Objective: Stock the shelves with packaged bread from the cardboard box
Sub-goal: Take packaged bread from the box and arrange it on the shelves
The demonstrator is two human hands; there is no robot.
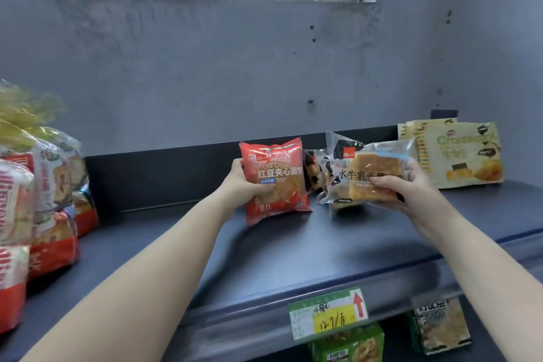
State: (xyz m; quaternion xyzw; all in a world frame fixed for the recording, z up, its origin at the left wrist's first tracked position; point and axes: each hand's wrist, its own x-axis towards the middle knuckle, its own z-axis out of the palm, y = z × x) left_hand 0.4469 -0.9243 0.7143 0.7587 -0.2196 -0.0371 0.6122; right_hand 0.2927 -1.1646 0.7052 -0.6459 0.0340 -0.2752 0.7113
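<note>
Holding one bread pack in each hand, we are over the rear half of the dark top shelf (pixel 279 247), close to its back rail. Our left hand (pixel 245 182) grips the red-bean bread packet (pixel 274 179) by its left edge, thumb across the front and fingers curled behind; the packet stands upright with its bottom edge seemingly touching the shelf. Our right hand (pixel 411 185) pinches the clear buffalo-milk toast pack (pixel 371 176) along its right and lower edges, thumb on the front, fingers wrapped behind, the pack tilted and apparently just off the shelf. Behind and between the two sit more clear bread packs (pixel 318 169), and a croissant bag (pixel 458 153) leans at the rear right corner. Large loaf bags (pixel 44 200) crowd the left end. The cardboard box is out of view.

To place these well, we judge it best to set the red packet down flat on its base, label forward, and slide it back until it meets the rail. The toast pack should go just beside it, in front of the clear packs, without squeezing the soft slices. Crinkly film will slip, so release only once each pack rests steady. A price tag (pixel 327 313) hangs on the front lip.
</note>
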